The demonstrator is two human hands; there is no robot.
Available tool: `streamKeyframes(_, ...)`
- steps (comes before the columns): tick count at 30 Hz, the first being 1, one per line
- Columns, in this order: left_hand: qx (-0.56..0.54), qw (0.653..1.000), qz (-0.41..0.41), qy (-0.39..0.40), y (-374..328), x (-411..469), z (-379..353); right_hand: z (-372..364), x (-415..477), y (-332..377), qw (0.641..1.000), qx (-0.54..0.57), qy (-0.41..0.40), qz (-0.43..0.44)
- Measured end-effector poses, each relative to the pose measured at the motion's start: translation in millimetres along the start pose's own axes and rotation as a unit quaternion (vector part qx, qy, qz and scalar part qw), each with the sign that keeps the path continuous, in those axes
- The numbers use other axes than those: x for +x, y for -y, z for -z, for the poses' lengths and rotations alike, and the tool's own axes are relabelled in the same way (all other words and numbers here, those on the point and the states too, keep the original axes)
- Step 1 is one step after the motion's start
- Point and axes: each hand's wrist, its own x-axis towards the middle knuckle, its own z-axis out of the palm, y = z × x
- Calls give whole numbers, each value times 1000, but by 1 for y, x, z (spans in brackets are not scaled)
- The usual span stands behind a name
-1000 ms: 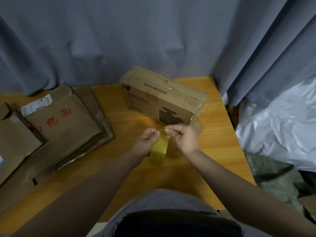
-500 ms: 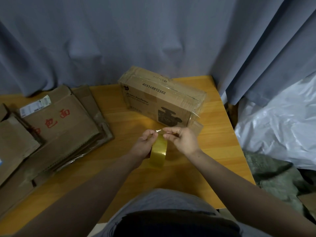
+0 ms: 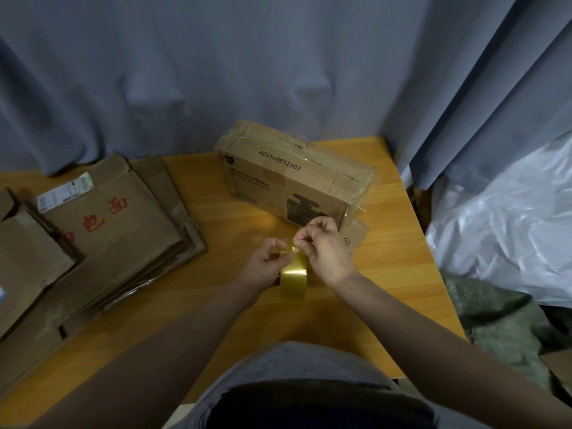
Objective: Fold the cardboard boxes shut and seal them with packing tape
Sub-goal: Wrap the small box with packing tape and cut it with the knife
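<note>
**A:** Tape: where is it, and who has it?

**B:** The packing tape roll (image 3: 293,278) stands on edge low over the table (image 3: 387,274), right in front of the person. The left hand (image 3: 267,264) grips it from its 9 o'clock side. The right hand (image 3: 325,252) pinches at its top rim with fingers curled, and the two hands nearly touch.

**A:** Which step, then?

**B:** I'd say picking up the free end. The cardboard box (image 3: 294,181) waits at 12 o'clock from the hands. Its flaps are folded shut, clear film is already over it, and a loose strip juts off its 3 o'clock end. Next the person probably needs to peel out a length without letting it stick to itself, then carry it to a seam.

**A:** Any writing?

**B:** The box shows a number that looks like "403140812502", with one digit smudged. Below it is "Perfume", and the other words are too blurred to read. At 9 o'clock, the flattened cartons (image 3: 102,224) carry the red characters 包 and 面, plus a white barcode label (image 3: 63,193) too small to read.
</note>
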Motion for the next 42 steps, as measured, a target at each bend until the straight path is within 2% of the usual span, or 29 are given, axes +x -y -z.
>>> streamKeyframes(4,-1,999,-35,15,-5,-3,5,4,2,-2,999,-4,43,-7)
streamKeyframes(8,73,991,-96,51,-1,-6,9,6,4,-2,998,-5,70,-7)
streamKeyframes(16,122,988,-94,-2,-6,-8,7,8,11,-3,995,32,90,-11)
streamKeyframes(20,120,989,-85,-11,-6,-7,5,1,14,-6,991,74,93,-63)
streamKeyframes(22,101,992,-71,-16,-5,-7,3,-3,12,-3,973,180,87,-118)
streamKeyframes(24,83,994,-55,-38,-4,-5,3,-6,10,-1,938,288,90,-173)
streamKeyframes(28,118,988,-47,-86,-2,-6,11,-10,7,-6,918,295,137,-225)
streamKeyframes(30,209,971,-71,-89,-4,-7,16,-12,6,-8,924,277,141,-224)
streamKeyframes(31,285,952,-79,-80,-7,-7,17,-12,6,-10,934,253,133,-216)
streamKeyframes(33,456,887,-56,-55,-10,-6,15,-7,5,-13,956,216,87,-180)
streamKeyframes(35,565,823,-18,-51,-13,-6,8,5,0,-14,970,208,5,-124)
streamKeyframes(38,603,796,15,-51,-24,-5,-1,33,-3,-9,955,248,-153,-47)
streamKeyframes(39,603,794,-24,-68,-33,-5,-3,44,0,-9,943,260,-203,-37)
streamKeyframes(40,598,790,-98,-96,-43,-5,-6,54,5,-12,932,262,-249,-34)
streamKeyframes(42,542,772,-304,-136,-67,2,-13,72,21,-20,916,244,-315,-49)
